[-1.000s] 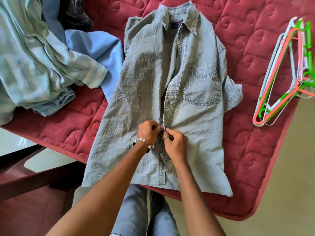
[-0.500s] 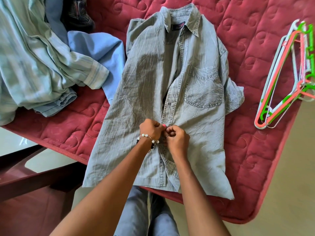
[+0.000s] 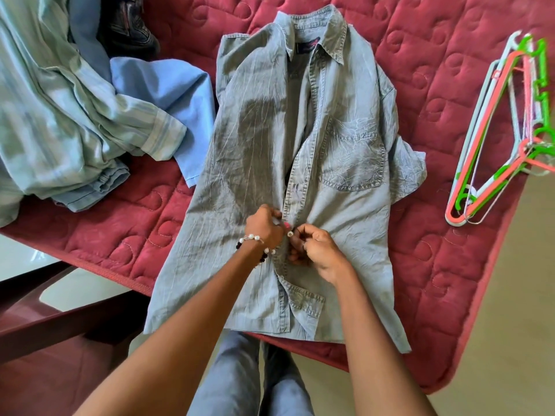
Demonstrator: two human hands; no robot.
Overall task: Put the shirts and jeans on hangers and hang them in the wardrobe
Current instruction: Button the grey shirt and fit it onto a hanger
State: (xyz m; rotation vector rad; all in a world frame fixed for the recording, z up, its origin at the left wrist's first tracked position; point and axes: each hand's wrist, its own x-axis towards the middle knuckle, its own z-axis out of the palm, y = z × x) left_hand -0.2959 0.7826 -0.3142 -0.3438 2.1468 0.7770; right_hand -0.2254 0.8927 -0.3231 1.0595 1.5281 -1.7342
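A grey denim short-sleeved shirt (image 3: pixel 246 151) lies flat, collar away from me, on the red quilted mattress (image 3: pixel 435 85). Its front is partly open above my hands. My left hand (image 3: pixel 264 226) pinches the left edge of the button placket at the shirt's lower middle. My right hand (image 3: pixel 318 250) pinches the right edge beside it, with a white button showing between the fingertips. The two hands almost touch. A bundle of plastic hangers (image 3: pixel 504 139), white, coral and green, lies at the mattress's right edge.
A heap of pale striped and blue shirts (image 3: pixel 69 115) covers the left of the mattress, with dark jeans (image 3: pixel 129 28) at the top behind it. A dark wooden bed frame (image 3: pixel 45 319) runs at the lower left. Beige floor (image 3: pixel 495 325) lies to the right.
Both hands stay at the same spot on the placket. The right hand's fingers have shifted, and the white button now shows between the two hands.
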